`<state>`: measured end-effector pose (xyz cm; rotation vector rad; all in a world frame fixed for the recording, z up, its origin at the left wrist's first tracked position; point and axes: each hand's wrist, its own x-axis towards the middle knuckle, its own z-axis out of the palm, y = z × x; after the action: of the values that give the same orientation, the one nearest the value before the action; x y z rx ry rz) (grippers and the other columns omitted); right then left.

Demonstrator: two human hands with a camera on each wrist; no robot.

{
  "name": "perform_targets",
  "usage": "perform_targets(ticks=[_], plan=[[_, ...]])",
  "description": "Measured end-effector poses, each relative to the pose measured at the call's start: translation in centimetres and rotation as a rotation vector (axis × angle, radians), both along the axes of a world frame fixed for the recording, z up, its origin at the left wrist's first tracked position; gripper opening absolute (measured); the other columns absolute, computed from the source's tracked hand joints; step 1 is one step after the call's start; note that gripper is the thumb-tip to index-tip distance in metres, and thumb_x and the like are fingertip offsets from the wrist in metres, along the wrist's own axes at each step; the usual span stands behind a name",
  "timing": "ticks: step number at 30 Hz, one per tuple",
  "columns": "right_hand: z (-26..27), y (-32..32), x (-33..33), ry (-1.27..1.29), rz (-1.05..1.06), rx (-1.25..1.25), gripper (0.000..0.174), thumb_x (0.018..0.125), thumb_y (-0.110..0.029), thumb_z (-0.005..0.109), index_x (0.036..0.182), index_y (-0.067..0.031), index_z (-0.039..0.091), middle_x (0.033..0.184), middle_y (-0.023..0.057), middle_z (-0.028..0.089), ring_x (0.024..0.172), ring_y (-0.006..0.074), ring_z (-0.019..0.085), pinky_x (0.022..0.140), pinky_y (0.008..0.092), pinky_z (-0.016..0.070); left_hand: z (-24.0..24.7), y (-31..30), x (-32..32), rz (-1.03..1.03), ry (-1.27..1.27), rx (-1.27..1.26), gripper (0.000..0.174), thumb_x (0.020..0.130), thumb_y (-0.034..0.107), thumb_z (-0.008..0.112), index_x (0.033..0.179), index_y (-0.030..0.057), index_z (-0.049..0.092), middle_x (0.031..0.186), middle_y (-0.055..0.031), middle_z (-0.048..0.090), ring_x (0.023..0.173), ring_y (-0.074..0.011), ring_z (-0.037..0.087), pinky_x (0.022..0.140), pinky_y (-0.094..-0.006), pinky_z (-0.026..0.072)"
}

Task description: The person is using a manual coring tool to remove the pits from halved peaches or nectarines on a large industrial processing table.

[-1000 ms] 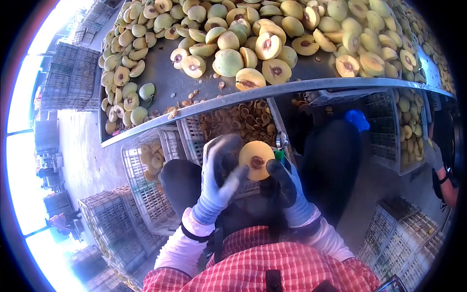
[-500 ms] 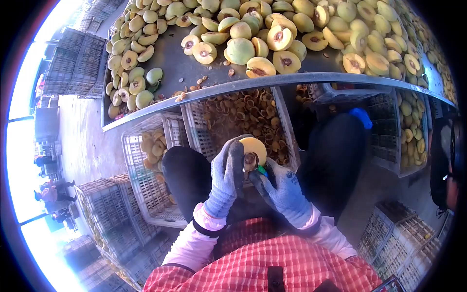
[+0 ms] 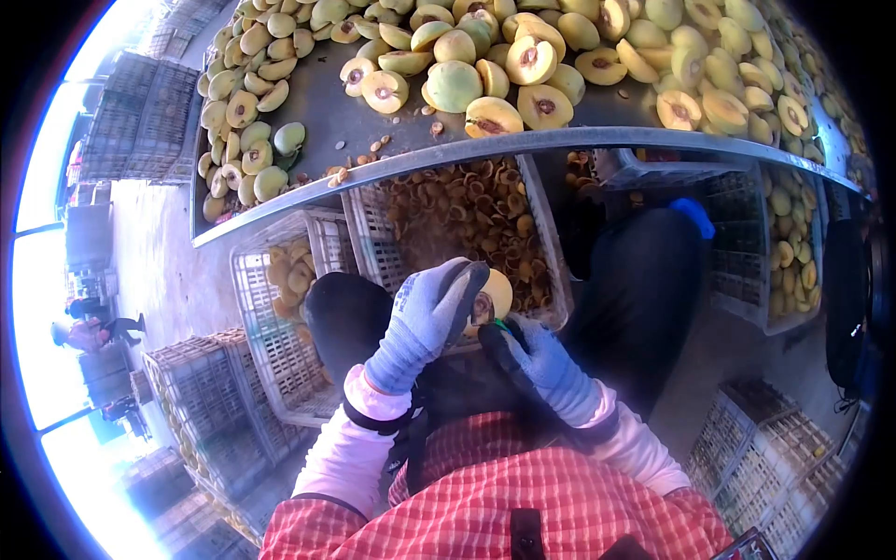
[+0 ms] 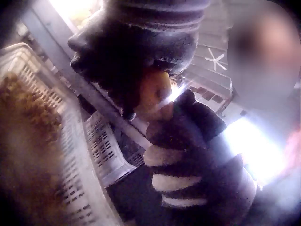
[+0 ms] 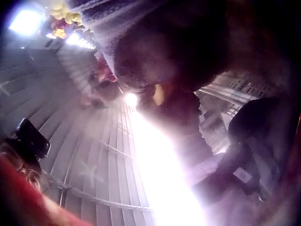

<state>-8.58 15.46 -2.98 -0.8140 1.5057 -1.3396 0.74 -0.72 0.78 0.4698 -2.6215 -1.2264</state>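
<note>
Both hands wear blue-grey gloves with dark palms. My left hand (image 3: pixel 425 313) grips a yellow peach half (image 3: pixel 498 291), its cut face and brown pit turned to the right hand. Gripped in my right hand (image 3: pixel 551 369) is a small pitting tool with a green handle (image 3: pixel 505 326), its metal end against the pit area. Most of the tool is hidden by the fingers. In the left wrist view the peach half (image 4: pixel 155 94) shows between the two gloves; only a sliver of yellow flesh (image 5: pixel 159 94) appears in the right wrist view.
Ahead, a metal-edged table (image 3: pixel 420 161) carries heaps of peaches and halves. Beneath the hands stands a crate (image 3: pixel 371 245) of brown scraps; a crate (image 3: pixel 250 308) with peach pieces is at its left. Stacked crates (image 3: pixel 210 411) flank both sides. The knees stand close by.
One second ago the peach half faced up between spread fingers, being turned. The left hand then closed round it, and the right hand brought the tool to its pit.
</note>
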Motion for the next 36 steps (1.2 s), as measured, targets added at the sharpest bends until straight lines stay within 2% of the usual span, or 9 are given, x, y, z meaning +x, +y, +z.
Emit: perform_targets(ticks=[5,8,11,14,17,23,30,34,36], plan=[[-1.1,-0.7,0.7,-0.222,-0.151,-0.003,0.028,0.096,-0.024,0.052,0.103,0.0027,0.057,0.081,0.0186,0.061,0.073,0.0279,0.059,0.069,0.0362,0.0452,-0.3,3.8,-1.8,0.414,0.254,0.736,0.049,0.099,0.036,0.044,0.129,-0.0028,0.048,0.120,-0.0130,0.056,0.109,-0.0196,0.054,0.095,-0.0302,0.0424],[-1.9,-0.4,1.4,-0.289,-0.210,-0.094,0.021,0.097,-0.020,0.051,0.104,-0.0021,0.061,0.085,0.0077,0.062,0.079,0.0150,0.057,0.069,0.0272,0.0447,-0.8,5.0,-2.7,0.507,0.290,0.506,0.047,0.099,0.036,0.043,0.126,-0.0016,0.051,0.116,-0.0121,0.057,0.104,-0.0197,0.056,0.093,-0.0296,0.0435],[-1.6,0.3,0.6,0.223,-0.048,-0.255,0.022,0.099,-0.022,0.050,0.104,-0.0031,0.060,0.088,0.0044,0.061,0.080,0.0108,0.054,0.070,0.0249,0.0437,-1.0,3.3,-1.9,0.372,0.136,0.551,0.040,0.098,0.032,0.046,0.113,-0.0030,0.058,0.103,-0.0111,0.060,0.093,-0.0169,0.057,0.085,-0.0280,0.0452],[0.4,0.4,-1.2,-0.523,0.216,0.050,0.025,0.100,-0.023,0.048,0.109,-0.0032,0.059,0.095,0.0041,0.061,0.082,0.0103,0.054,0.073,0.0249,0.0434,-0.5,1.4,-1.5,0.225,-0.063,0.766,0.034,0.097,0.027,0.049,0.102,-0.0048,0.060,0.089,-0.0091,0.059,0.081,-0.0147,0.055,0.076,-0.0272,0.0450],[1.2,0.0,0.0,-0.633,0.063,0.032,0.039,0.098,-0.040,0.048,0.091,-0.0031,0.059,0.068,0.0021,0.057,0.059,0.0095,0.051,0.055,0.0236,0.0392,-0.4,1.5,-1.6,0.230,0.038,0.665,0.033,0.096,0.028,0.051,0.101,-0.0031,0.061,0.083,-0.0056,0.056,0.079,-0.0115,0.052,0.072,-0.0255,0.0439],[1.6,-0.1,0.8,-0.947,-0.020,0.022,0.047,0.096,-0.052,0.044,0.083,-0.0084,0.057,0.057,0.0001,0.051,0.042,0.0087,0.043,0.039,0.0221,0.0319,0.1,4.5,-2.7,0.524,0.115,0.659,0.034,0.098,0.031,0.050,0.107,0.0004,0.062,0.088,-0.0025,0.059,0.077,-0.0066,0.052,0.071,-0.0225,0.0439],[-0.4,0.5,2.2,-2.056,0.286,-0.129,0.051,0.094,-0.058,0.042,0.083,-0.0090,0.051,0.054,0.0007,0.042,0.039,0.0099,0.039,0.034,0.0220,0.0325,-1.8,1.9,-0.9,0.088,-0.008,0.552,0.034,0.097,0.030,0.051,0.104,-0.0016,0.062,0.092,-0.0068,0.063,0.081,-0.0135,0.059,0.073,-0.0269,0.0478],[-0.3,0.2,1.9,-2.114,0.397,-0.355,0.053,0.094,-0.058,0.041,0.083,-0.0070,0.048,0.056,0.0014,0.041,0.040,0.0095,0.039,0.035,0.0224,0.0342,-4.7,3.9,-0.5,0.587,0.027,1.283,0.035,0.096,0.031,0.052,0.111,-0.0006,0.058,0.090,-0.0100,0.063,0.083,-0.0159,0.061,0.076,-0.0282,0.0499],[0.1,0.0,1.4,-1.959,0.506,-0.574,0.054,0.094,-0.059,0.041,0.083,-0.0068,0.048,0.057,0.0016,0.042,0.041,0.0098,0.040,0.036,0.0224,0.0347,-4.5,5.5,0.3,0.447,0.230,0.248,0.044,0.090,0.023,0.063,0.123,-0.0032,0.049,0.103,-0.0140,0.062,0.092,-0.0207,0.062,0.083,-0.0318,0.0512]])
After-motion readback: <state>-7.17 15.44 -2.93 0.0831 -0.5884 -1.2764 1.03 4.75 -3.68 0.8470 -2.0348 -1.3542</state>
